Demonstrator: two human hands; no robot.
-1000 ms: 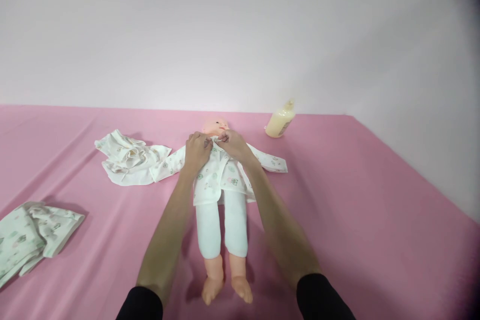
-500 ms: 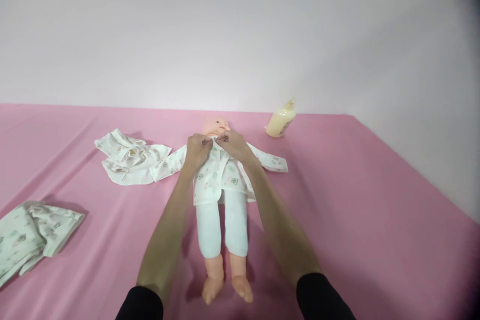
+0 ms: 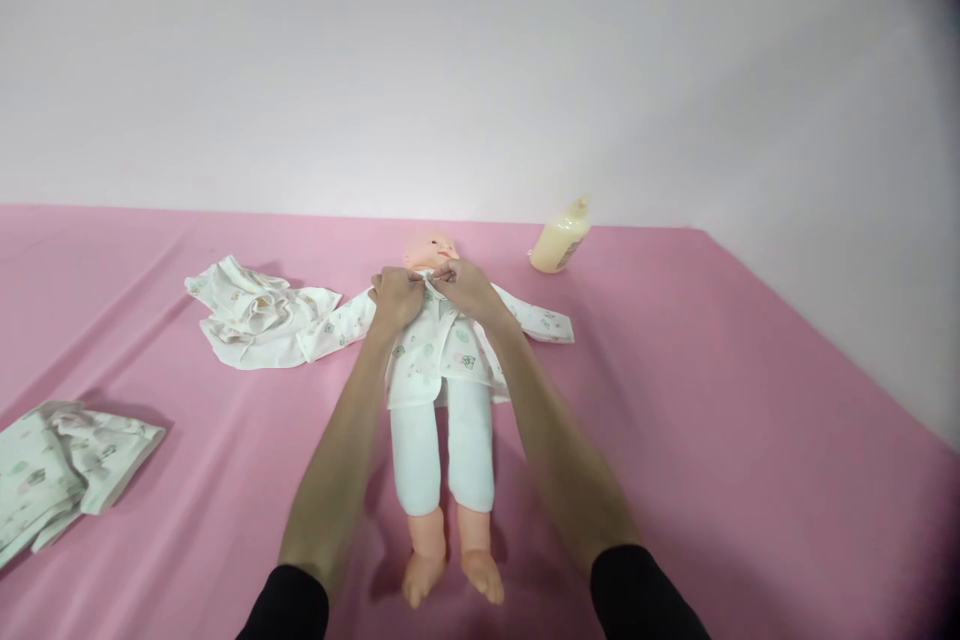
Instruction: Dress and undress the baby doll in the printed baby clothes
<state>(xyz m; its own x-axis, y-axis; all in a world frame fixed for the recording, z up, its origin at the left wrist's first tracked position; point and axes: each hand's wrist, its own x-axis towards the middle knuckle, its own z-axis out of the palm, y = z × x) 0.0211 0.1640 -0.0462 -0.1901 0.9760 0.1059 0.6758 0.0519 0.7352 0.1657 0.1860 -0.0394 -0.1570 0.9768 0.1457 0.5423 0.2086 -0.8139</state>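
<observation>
Head view, shirt (image 3: 427, 350) on doll (image 3: 470, 450), collar (image 3: 428, 280) between left fingers (image 3: 412, 291) and right fingers (image 3: 451, 273)

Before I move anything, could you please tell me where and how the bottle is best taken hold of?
I'd probably grip the bottle around its broad body, from the near right: its top is narrower, the white wall rises behind it, and the doll lies to its left.

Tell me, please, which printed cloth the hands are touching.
The jacket on the doll: left hand and right hand pinch its neckline; the crumpled cloth and lower cloth lie untouched, farther left.
</observation>
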